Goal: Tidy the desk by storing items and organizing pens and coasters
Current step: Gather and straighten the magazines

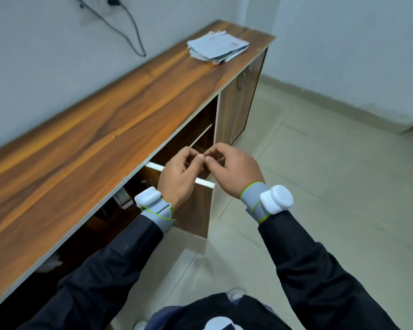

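Wood-grain desk (105,129) carries a stack of papers (217,47) near its far right corner. Below its front edge a cabinet door (193,210) stands open. Left hand (179,177) and right hand (234,170) meet, fingers curled and thumbs touching; I cannot tell whether they pinch anything. No pens or coasters show, so probably the papers and the door remain.

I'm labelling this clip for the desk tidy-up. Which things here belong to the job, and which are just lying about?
Job: left hand, right hand, desk, paper stack, open cupboard door.
Lying about: wall cable, closed cupboard door.
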`<state>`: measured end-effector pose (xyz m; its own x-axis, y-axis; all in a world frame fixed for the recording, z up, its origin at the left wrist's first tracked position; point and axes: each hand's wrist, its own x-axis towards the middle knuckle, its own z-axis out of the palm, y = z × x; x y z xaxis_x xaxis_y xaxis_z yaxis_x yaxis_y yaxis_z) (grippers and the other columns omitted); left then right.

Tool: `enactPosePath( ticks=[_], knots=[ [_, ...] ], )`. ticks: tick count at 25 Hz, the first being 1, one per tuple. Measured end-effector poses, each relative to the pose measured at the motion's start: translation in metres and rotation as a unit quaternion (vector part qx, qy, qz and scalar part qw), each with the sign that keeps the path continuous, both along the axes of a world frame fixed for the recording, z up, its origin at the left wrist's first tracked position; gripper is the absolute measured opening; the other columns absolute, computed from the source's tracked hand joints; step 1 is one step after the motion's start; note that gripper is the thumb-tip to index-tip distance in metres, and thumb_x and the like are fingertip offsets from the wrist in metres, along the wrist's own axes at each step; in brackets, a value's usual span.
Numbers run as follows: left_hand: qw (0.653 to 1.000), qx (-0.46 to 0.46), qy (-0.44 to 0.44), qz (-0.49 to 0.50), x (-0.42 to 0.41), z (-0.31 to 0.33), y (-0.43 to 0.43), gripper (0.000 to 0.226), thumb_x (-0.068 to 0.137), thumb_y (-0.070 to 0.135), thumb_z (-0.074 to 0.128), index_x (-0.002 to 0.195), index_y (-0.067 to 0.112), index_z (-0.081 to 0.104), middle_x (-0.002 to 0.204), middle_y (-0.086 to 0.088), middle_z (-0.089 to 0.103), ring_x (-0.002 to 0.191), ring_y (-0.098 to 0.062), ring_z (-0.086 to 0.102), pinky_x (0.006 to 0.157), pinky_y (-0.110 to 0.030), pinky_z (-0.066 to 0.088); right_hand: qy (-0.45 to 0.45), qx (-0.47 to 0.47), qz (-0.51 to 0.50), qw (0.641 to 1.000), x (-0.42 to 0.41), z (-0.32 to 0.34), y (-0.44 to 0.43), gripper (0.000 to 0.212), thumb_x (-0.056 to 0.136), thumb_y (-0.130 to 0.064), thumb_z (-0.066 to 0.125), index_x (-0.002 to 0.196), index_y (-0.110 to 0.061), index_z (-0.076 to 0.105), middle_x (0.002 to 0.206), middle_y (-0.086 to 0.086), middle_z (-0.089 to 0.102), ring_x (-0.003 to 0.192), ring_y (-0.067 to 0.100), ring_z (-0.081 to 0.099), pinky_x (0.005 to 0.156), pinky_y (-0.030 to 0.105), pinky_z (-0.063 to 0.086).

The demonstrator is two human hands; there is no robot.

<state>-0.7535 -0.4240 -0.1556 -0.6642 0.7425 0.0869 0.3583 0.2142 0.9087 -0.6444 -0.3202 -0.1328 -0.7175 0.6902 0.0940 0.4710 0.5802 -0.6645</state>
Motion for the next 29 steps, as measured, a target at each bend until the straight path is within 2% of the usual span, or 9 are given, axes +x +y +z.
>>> enactPosePath(
  ticks=[3, 8, 12, 17, 24, 29],
  knots=[
    [1.0, 0.024, -0.006, -0.012, 0.023, 0.02, 0.069, 0.02, 0.088, 0.044, 0.052, 0.081, 0.026, 0.059, 0.072, 0.007, 0.068, 0.07, -0.015, 0.064, 0.069, -0.04, 0.05, 0.007, 0.005, -0.028, 1.0, 0.025, 0.019, 0.063, 0.015, 0.086, -0.044, 0.054, 0.091, -0.034, 0.063, 0.082, -0.015, 0.067, 0.071, 0.007, 0.059, 0.066, 0.027, 0.047],
    [0.998, 0.035, -0.005, -0.047, 0.034, 0.027, 0.161, 0.024, 0.086, 0.043, 0.053, 0.083, 0.02, 0.058, 0.079, -0.008, 0.066, 0.077, -0.029, 0.062, 0.075, -0.049, 0.052, 0.016, 0.023, -0.065, 0.997, 0.045, 0.027, 0.15, 0.013, 0.084, -0.044, 0.056, 0.09, -0.035, 0.063, 0.081, -0.019, 0.066, 0.066, -0.004, 0.055, 0.058, 0.016, 0.038],
    [0.998, 0.021, 0.011, -0.059, 0.02, 0.019, 0.225, 0.025, 0.084, 0.047, 0.052, 0.08, 0.022, 0.056, 0.076, -0.003, 0.068, 0.071, -0.024, 0.061, 0.07, -0.044, 0.049, -0.003, 0.027, -0.081, 0.996, 0.041, 0.021, 0.217, 0.013, 0.085, -0.043, 0.056, 0.09, -0.034, 0.063, 0.082, -0.019, 0.066, 0.067, -0.003, 0.055, 0.06, 0.016, 0.04],
    [0.999, 0.014, -0.018, -0.049, -0.02, 0.011, 0.309, 0.03, 0.08, 0.051, 0.051, 0.081, 0.022, 0.057, 0.076, -0.009, 0.068, 0.075, -0.03, 0.063, 0.075, -0.047, 0.051, -0.003, 0.02, -0.086, 0.996, 0.005, 0.017, 0.308, 0.007, 0.084, -0.043, 0.056, 0.085, -0.039, 0.062, 0.079, -0.025, 0.064, 0.069, -0.008, 0.055, 0.058, 0.017, 0.038],
    [0.997, -0.034, 0.009, -0.071, -0.085, 0.021, 0.411, 0.026, 0.084, 0.047, 0.05, 0.083, 0.022, 0.058, 0.076, -0.002, 0.069, 0.072, -0.024, 0.062, 0.075, -0.046, 0.051, 0.005, 0.0, -0.065, 0.998, -0.068, 0.018, 0.419, 0.009, 0.083, -0.042, 0.057, 0.088, -0.037, 0.063, 0.082, -0.022, 0.065, 0.069, -0.001, 0.058, 0.065, 0.022, 0.044],
    [0.999, -0.045, 0.018, 0.017, -0.146, 0.004, 0.482, 0.02, 0.087, 0.046, 0.053, 0.084, 0.027, 0.058, 0.079, 0.002, 0.069, 0.075, -0.021, 0.063, 0.075, -0.044, 0.05, 0.014, -0.025, -0.004, 1.0, -0.137, -0.003, 0.515, 0.008, 0.083, -0.042, 0.059, 0.087, -0.038, 0.064, 0.075, -0.021, 0.064, 0.071, 0.0, 0.059, 0.069, 0.024, 0.048]
  ],
)
